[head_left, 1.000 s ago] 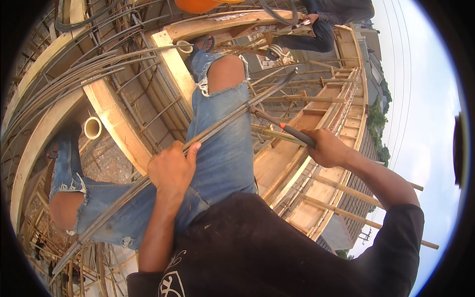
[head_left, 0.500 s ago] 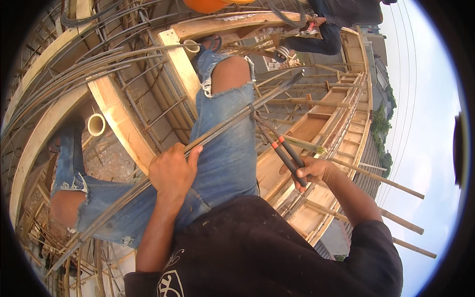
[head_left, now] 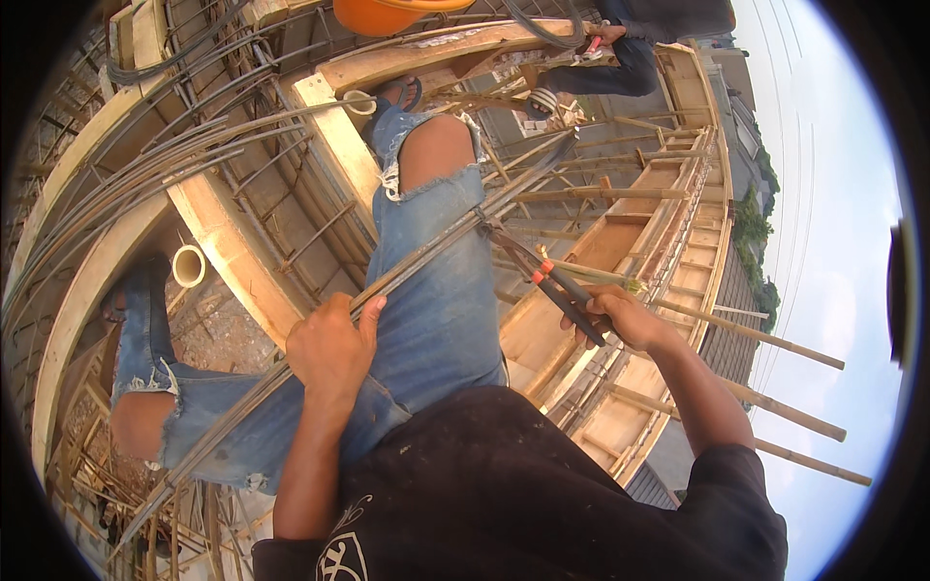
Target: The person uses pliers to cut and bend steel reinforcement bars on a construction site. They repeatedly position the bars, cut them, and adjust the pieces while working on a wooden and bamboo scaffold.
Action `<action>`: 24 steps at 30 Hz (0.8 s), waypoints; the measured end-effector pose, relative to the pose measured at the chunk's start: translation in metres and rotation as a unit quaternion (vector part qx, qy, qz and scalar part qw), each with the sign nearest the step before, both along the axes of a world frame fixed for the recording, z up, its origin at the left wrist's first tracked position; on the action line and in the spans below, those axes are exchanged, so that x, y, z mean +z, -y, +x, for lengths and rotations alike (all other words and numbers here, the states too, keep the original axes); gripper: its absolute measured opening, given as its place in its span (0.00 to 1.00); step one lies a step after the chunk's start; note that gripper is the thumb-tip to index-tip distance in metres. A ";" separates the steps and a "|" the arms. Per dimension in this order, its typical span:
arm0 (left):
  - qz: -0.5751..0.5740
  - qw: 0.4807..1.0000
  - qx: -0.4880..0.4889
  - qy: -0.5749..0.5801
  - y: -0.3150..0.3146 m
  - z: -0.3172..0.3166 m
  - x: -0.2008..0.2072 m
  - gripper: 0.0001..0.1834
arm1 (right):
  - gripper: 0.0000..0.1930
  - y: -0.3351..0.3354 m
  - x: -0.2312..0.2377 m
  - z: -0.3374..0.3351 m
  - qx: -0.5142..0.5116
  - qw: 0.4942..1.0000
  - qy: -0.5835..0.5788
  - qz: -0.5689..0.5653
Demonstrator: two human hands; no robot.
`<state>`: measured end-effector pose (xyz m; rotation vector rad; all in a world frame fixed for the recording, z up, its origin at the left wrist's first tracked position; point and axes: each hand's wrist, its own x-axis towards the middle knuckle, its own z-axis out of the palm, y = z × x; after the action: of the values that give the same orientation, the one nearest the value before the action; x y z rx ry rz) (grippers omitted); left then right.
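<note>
A bundle of long thin steel rods (head_left: 426, 249) lies slantwise across my thighs, from lower left to upper right. My left hand (head_left: 332, 347) is closed around it near the middle, thumb on top. My right hand (head_left: 617, 317) grips the black handles of a pair of pincers (head_left: 559, 293) with orange-red bands. Their jaws meet the bundle just beyond my right thigh, where a wire tie seems to sit; the exact bite is too small to make out. The handles stand slightly apart.
Wooden formwork boards (head_left: 237, 257) and rebar cages surround my legs. A cream pipe end (head_left: 189, 265) pokes up at left. An orange bucket (head_left: 387, 16) hangs at the top. Another person's hand (head_left: 608, 35) is at upper right. Bamboo poles (head_left: 751, 332) jut out at right, against open sky.
My right hand has moved slightly up and right with the pincers, and the handles have turned a little. My left hand keeps its hold on the rods. The view has shifted slightly.
</note>
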<state>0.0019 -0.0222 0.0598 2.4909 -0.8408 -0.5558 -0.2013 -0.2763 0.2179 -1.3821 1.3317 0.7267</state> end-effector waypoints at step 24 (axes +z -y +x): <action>-0.155 0.967 0.193 0.053 -0.131 0.133 0.082 0.30 | 0.12 -0.062 -0.021 0.009 0.171 0.965 0.194 0.040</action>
<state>0.1351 0.1089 0.1415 2.3180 -0.4185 -0.1441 -0.1927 -0.2148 0.1965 -1.6104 0.7604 0.6813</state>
